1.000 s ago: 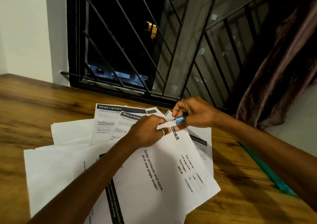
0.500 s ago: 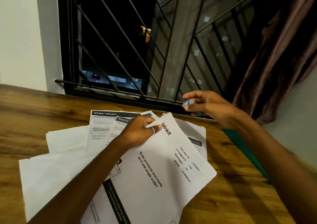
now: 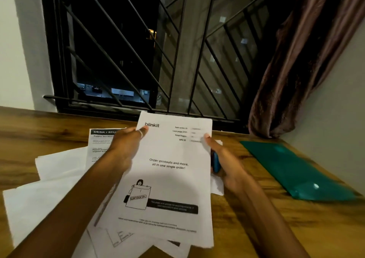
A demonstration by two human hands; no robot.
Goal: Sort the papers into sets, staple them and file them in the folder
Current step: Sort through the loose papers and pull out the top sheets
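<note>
**A:** What's closest to the camera?

**B:** Two bare forearms reaching in from the bottom edge. Between them is the lower end of a printed set [image 3: 169, 178], whose top page is headed "blinkit". It is held up off the wooden table [image 3: 243, 224] and tilted toward the viewer.

**A:** And under it?

**B:** Loose papers [image 3: 49, 194] fanned out on the left half of the table, most of them showing blank white. One sheet further back has a dark "DESK / STU…" header [image 3: 102, 132].

**A:** How do the hands sit?

**B:** The left hand [image 3: 126, 145] pinches the set's upper left corner, with its thumb on the front by the logo and the other fingers hidden behind the paper (there's a ring [image 3: 140, 133] on it). The right hand [image 3: 225, 163] takes the right edge, thumb pressed flat on the page. A blue stapler [image 3: 215, 164] is tucked against its palm, just beside the sheet. I can't tell how the right fingers lie behind the page.

**A:** The folder?

**B:** The green folder [image 3: 296, 171] lies flat on the right side of the table, apart from the papers and near the wall.

**A:** Beyond that?

**B:** A barred window [image 3: 138, 50], dark outside, and a brown curtain [image 3: 292, 70] bunched at its right.
</note>
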